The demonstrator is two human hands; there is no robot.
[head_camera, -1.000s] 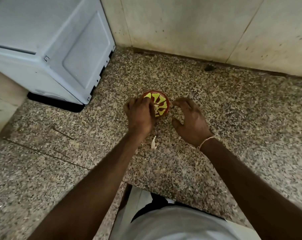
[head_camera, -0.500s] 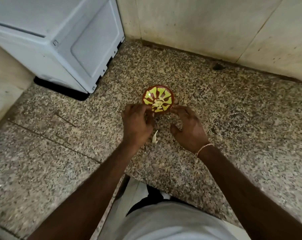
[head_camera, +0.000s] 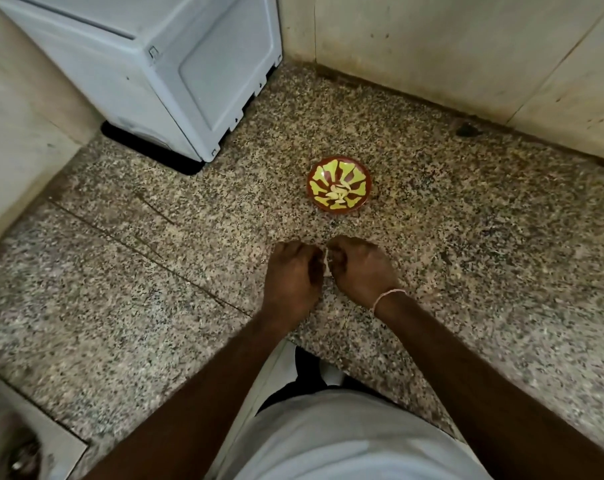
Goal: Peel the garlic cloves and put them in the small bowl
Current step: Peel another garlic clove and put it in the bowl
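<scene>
A small red bowl (head_camera: pixel 340 189) with a yellow pattern stands on the speckled granite counter (head_camera: pixel 484 254), with a few pale peeled cloves (head_camera: pixel 338 195) at its bottom. Closer to me, my left hand (head_camera: pixel 293 271) and my right hand (head_camera: pixel 361 268) meet, fingers curled. Between them shows a thin pale garlic clove (head_camera: pixel 327 263), mostly hidden by the fingers of both hands. Both hands are a hand's length in front of the bowl.
A white appliance (head_camera: pixel 155 64) stands at the back left on the counter. Tiled walls (head_camera: pixel 466 46) close off the back. The counter's front edge runs just below my wrists, and a metal sink edge (head_camera: pixel 23 441) shows at bottom left.
Both hands have pulled back from the bowl toward me and come together on the pale clove that lay on the counter. The bowl is now fully uncovered.
</scene>
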